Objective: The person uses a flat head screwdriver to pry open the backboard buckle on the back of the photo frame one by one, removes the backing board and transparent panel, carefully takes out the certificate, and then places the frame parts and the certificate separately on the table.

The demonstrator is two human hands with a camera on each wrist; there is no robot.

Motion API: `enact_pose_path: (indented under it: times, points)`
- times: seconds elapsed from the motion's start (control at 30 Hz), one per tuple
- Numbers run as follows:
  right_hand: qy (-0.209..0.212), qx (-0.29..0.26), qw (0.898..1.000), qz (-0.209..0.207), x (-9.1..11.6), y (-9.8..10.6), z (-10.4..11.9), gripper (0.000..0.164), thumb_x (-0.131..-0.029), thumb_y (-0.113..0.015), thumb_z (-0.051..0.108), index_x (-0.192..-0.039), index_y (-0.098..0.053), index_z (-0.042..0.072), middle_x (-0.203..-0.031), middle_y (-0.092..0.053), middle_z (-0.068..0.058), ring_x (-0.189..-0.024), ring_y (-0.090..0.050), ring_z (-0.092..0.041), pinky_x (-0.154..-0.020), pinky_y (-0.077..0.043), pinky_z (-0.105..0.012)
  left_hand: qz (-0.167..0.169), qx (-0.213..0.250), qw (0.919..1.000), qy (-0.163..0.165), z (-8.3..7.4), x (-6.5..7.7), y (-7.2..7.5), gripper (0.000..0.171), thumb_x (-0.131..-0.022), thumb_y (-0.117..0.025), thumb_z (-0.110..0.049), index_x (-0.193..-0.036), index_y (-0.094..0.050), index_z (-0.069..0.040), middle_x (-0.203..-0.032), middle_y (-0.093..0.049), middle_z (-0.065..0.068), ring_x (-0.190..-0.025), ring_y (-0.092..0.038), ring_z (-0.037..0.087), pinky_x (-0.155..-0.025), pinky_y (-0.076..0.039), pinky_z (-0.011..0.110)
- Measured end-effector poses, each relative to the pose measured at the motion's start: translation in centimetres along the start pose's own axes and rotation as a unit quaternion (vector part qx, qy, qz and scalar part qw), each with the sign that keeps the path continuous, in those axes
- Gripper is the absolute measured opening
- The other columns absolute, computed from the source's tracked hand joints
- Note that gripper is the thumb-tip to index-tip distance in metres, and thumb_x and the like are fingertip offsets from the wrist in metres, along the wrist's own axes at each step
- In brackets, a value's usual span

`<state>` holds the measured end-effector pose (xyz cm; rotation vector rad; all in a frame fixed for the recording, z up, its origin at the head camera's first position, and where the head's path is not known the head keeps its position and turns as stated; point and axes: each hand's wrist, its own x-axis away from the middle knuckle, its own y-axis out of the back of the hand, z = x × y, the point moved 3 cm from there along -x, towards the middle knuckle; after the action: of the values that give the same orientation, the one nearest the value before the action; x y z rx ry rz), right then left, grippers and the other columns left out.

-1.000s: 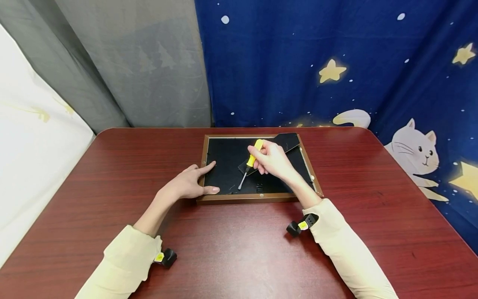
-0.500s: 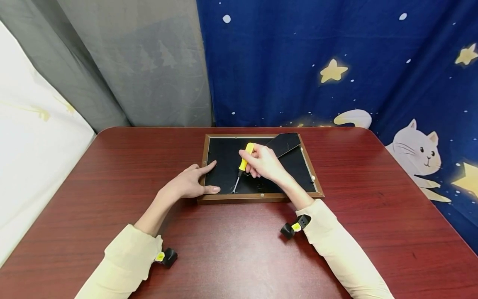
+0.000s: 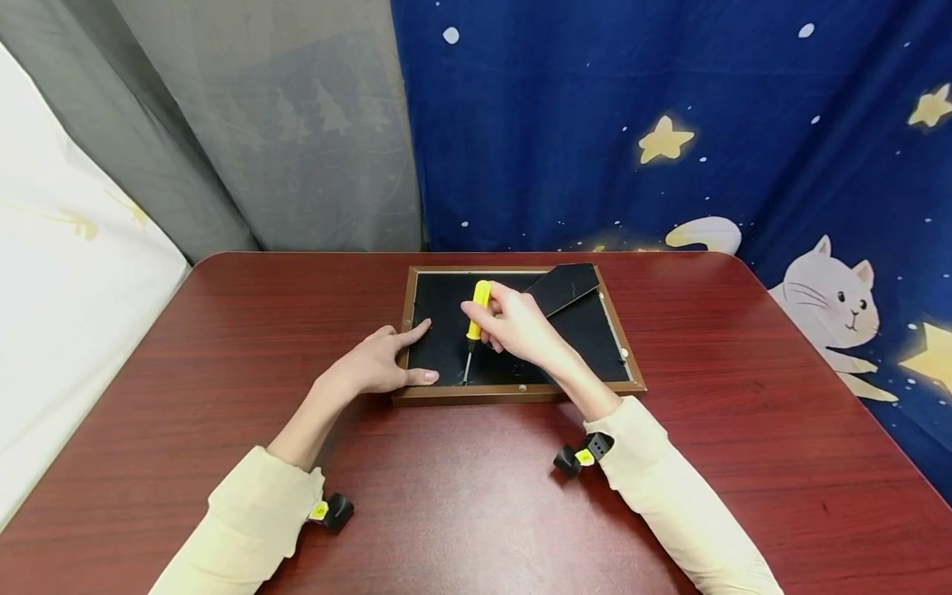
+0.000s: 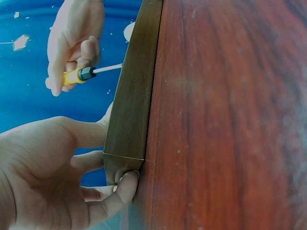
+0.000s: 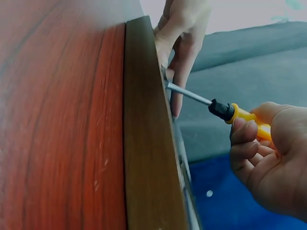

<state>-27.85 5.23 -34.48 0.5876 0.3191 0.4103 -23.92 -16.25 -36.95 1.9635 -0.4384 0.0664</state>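
Observation:
A brown picture frame (image 3: 476, 397) lies face down on the table, its black backing board (image 3: 446, 306) upward. My left hand (image 3: 368, 364) holds the frame's near left corner; thumb and a finger reach onto the backing, while in the left wrist view other fingers curl about the frame corner (image 4: 127, 124). In my right hand (image 3: 524, 326) is a yellow-handled screwdriver (image 3: 478, 318), pinched between thumb and fingers. Its metal shaft slants down, the tip right at the inner near edge of the frame, as the right wrist view of the screwdriver (image 5: 223, 110) also shows.
A black stand leg (image 3: 568, 287) lies slantwise across the backing toward the far right corner. The reddish wooden table (image 3: 476, 496) extends all round the frame. Behind it hang a grey curtain (image 3: 297, 124) and a blue starry curtain (image 3: 558, 124).
My right hand has moved left and slightly toward me with the screwdriver, bringing its tip to the frame's near inner edge and the handle more upright. My left hand stays in place.

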Motion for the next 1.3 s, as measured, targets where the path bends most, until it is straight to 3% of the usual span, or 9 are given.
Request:
enact_pose_path:
  times: [0.2,0.37,0.57,0.7,0.87,0.97,1.3]
  points:
    - [0.046,0.051,0.998,-0.003,1.2,-0.3,2.1,0.019,-0.102,-0.064,0.026,-0.102,-0.056,0.009,-0.072,-0.062,-0.002,-0.051,-0.056,-0.017,-0.051,-0.052,-0.031,-0.005,0.003,1.0,-0.001,-0.1,0.2,0.1,0.089,-0.088,-0.074,-0.052,-0.159,-0.032,-0.02,-0.121,-0.05,0.021,-0.105,-0.053,0.033,-0.095,-0.046,0.049]
    - [0.107,0.092,0.99,-0.019,2.4,-0.7,3.5,0.018,-0.101,-0.066,0.025,-0.101,-0.056,0.009,-0.072,-0.059,0.0,-0.055,-0.055,-0.012,-0.053,-0.051,-0.025,-0.004,0.003,1.0,-0.001,-0.1,0.2,0.1,0.088,-0.088,-0.074,-0.052,-0.159,-0.032,-0.021,-0.126,-0.049,0.023,-0.109,-0.052,0.035,-0.098,-0.045,0.051]
    - [0.185,0.141,0.972,-0.037,4.2,-1.2,4.8,0.019,-0.099,-0.068,0.021,-0.096,-0.054,0.009,-0.07,-0.053,0.002,-0.056,-0.049,-0.009,-0.051,-0.044,-0.02,0.0,0.0,1.0,0.003,-0.2,0.2,0.1,0.088,-0.089,-0.073,-0.053,-0.16,-0.031,-0.021,-0.126,-0.049,0.022,-0.107,-0.052,0.034,-0.097,-0.046,0.051]
    - [0.215,0.177,0.959,-0.048,5.4,-1.6,5.4,0.022,-0.097,-0.071,0.019,-0.095,-0.052,0.008,-0.068,-0.049,0.003,-0.055,-0.048,-0.008,-0.05,-0.043,-0.018,0.0,-0.002,1.0,0.003,-0.2,0.1,0.0,0.089,-0.089,-0.073,-0.053,-0.16,-0.03,-0.021,-0.122,-0.049,0.021,-0.103,-0.052,0.032,-0.094,-0.046,0.048]
    - [0.222,0.183,0.956,-0.05,5.9,-1.7,5.5,0.023,-0.095,-0.073,0.017,-0.098,-0.052,0.008,-0.068,-0.05,0.003,-0.055,-0.049,-0.007,-0.05,-0.044,-0.017,0.001,0.0,0.9999,0.011,-0.1,0.2,-0.1,0.089,-0.089,-0.073,-0.053,-0.16,-0.029,-0.023,-0.126,-0.048,0.021,-0.106,-0.052,0.032,-0.095,-0.046,0.049]
    - [0.22,0.174,0.959,-0.045,5.8,-1.6,5.2,0.023,-0.096,-0.071,0.019,-0.098,-0.051,0.008,-0.068,-0.051,0.003,-0.054,-0.048,-0.007,-0.049,-0.043,-0.018,0.0,0.002,0.9999,0.011,0.0,0.1,-0.3,0.09,-0.089,-0.073,-0.054,-0.161,-0.028,-0.024,-0.132,-0.047,0.023,-0.111,-0.051,0.034,-0.099,-0.046,0.052]
    - [0.191,0.132,0.972,-0.043,5.1,-0.3,4.5,0.02,-0.096,-0.072,0.02,-0.097,-0.056,0.009,-0.072,-0.059,0.004,-0.058,-0.053,-0.008,-0.055,-0.048,-0.02,-0.003,0.008,0.9999,-0.011,0.5,-0.2,-0.4,0.092,-0.087,-0.074,-0.056,-0.16,-0.03,-0.022,-0.125,-0.05,0.019,-0.105,-0.052,0.031,-0.092,-0.048,0.048]
